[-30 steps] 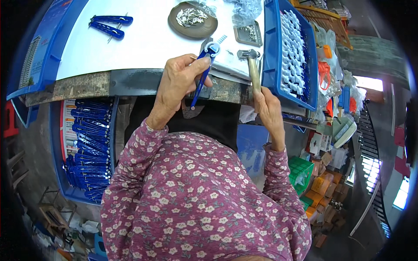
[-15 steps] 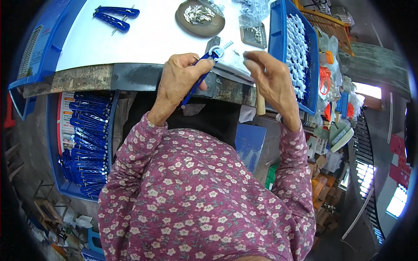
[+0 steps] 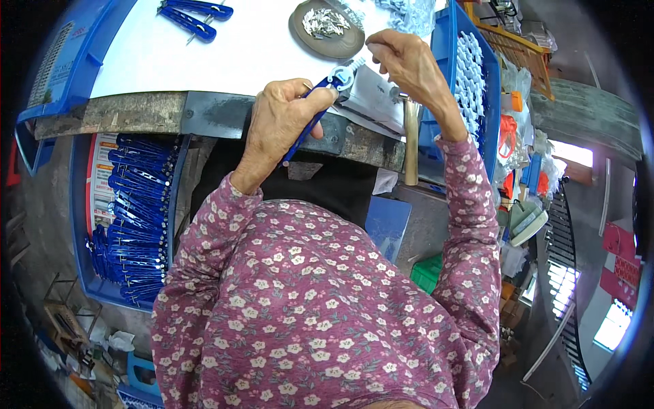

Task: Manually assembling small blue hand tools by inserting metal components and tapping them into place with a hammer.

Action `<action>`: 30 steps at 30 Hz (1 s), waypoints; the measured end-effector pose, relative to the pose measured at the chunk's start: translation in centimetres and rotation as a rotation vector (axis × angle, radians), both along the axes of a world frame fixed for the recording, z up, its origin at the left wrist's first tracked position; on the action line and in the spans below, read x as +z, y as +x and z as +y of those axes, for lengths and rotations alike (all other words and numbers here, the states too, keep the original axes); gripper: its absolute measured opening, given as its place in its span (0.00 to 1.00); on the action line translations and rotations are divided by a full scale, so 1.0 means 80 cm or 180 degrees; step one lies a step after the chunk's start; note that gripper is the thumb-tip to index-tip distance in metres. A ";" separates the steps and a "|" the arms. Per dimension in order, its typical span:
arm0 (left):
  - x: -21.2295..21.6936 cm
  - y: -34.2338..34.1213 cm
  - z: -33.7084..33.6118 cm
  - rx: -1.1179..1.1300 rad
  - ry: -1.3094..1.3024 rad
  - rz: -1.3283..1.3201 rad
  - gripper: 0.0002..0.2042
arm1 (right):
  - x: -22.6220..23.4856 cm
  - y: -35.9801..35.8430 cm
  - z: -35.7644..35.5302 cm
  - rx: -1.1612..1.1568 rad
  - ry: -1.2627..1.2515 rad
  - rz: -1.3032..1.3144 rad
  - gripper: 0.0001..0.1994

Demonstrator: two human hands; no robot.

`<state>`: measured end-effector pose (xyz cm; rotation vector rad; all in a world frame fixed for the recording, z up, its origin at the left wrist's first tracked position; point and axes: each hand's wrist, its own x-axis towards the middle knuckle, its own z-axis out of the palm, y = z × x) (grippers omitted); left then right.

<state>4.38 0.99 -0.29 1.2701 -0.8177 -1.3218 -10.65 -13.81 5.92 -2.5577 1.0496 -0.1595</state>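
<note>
My left hand [image 3: 286,116] is closed round a long, slim blue plastic handle [image 3: 304,140] at the table's front edge. At its upper end sits a white round part with a ribbed tip [image 3: 346,73], sticking out past my thumb. My right hand [image 3: 412,68] is raised over the table to the right, fingers curled together; whatever they may pinch cannot be made out. Left of its fingertips is a brown round dish [image 3: 300,34] holding small silvery metal pins [image 3: 325,23]. Beneath my right hand stands a grey metal block [image 3: 371,92].
A wooden-handled hammer [image 3: 411,146] lies over the table edge. Blue handles [image 3: 194,20] lie at the far left. A blue crate of white parts [image 3: 470,75] stands right. Below the table, another crate [image 3: 85,262] holds many blue handles [image 3: 139,218]. Plastic bags [image 3: 405,15] lie at the back.
My right hand has moved up and slightly left, from beside the white-tipped part towards the back of the table. The left hand keeps its hold on the blue handle. The view has shifted slightly.
</note>
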 end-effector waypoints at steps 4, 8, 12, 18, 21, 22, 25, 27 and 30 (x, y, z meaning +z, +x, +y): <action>-0.002 0.001 -0.001 -0.0002 0.0078 -0.0110 0.17 | -0.019 0.008 -0.021 0.0234 -0.0093 -0.0114 0.12; -0.002 0.001 -0.002 0.0012 0.0115 -0.0219 0.17 | -0.029 0.016 -0.030 0.0283 -0.0200 -0.0252 0.11; -0.003 -0.001 -0.001 0.0074 0.0166 -0.0215 0.17 | -0.036 0.024 -0.039 0.0343 -0.0433 -0.0270 0.10; 0.002 -0.004 0.002 0.0175 0.0122 0.0002 0.16 | -0.056 0.032 -0.053 0.0172 -0.0329 -0.0333 0.09; 0.007 0.003 0.000 0.0119 0.0108 0.0066 0.16 | -0.068 0.035 -0.060 0.0342 -0.0370 -0.0374 0.10; 0.007 0.002 0.000 0.0121 0.0107 0.0067 0.16 | -0.073 0.035 -0.062 0.0359 -0.0470 -0.0321 0.09; 0.004 0.002 0.000 0.0207 0.0021 0.0254 0.15 | -0.074 0.041 -0.060 0.0500 -0.0484 -0.0201 0.08; 0.006 0.005 -0.001 0.0125 0.0041 0.0290 0.14 | -0.073 0.044 -0.055 0.0393 -0.0481 -0.0142 0.08; 0.003 0.004 -0.001 0.0133 0.0007 0.0330 0.14 | -0.074 0.046 -0.058 0.0523 -0.0489 -0.0098 0.08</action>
